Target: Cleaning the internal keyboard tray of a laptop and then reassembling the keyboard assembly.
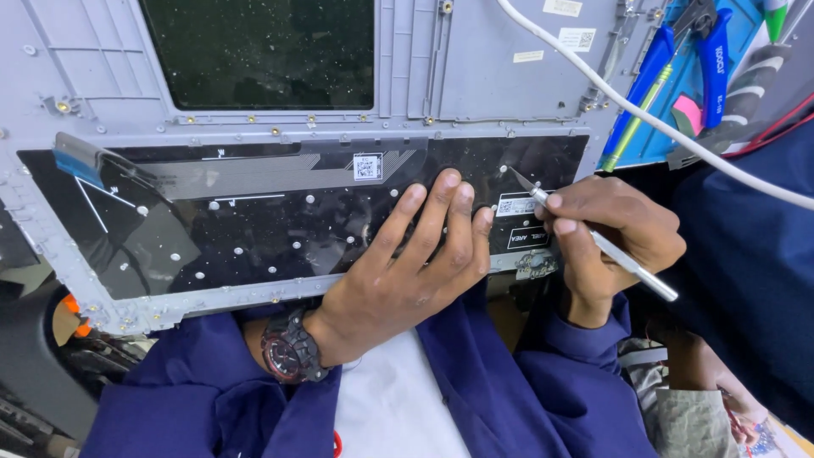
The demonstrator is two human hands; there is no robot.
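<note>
With left hand [398,271] spread flat on the black keyboard backing [254,229] and right hand [615,233] pinching the scalpel [593,242], tip at 10 o'clock, a slip could gouge the film.

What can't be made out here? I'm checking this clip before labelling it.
Head view only:
- Black keyboard backing under the left hand: covered by palm and fingers.
- Scalpel tip: too fine to tell whether it touches.
- Blue pliers: jaws cut off by the top edge.
- White cable: both ends run out of frame.
</note>
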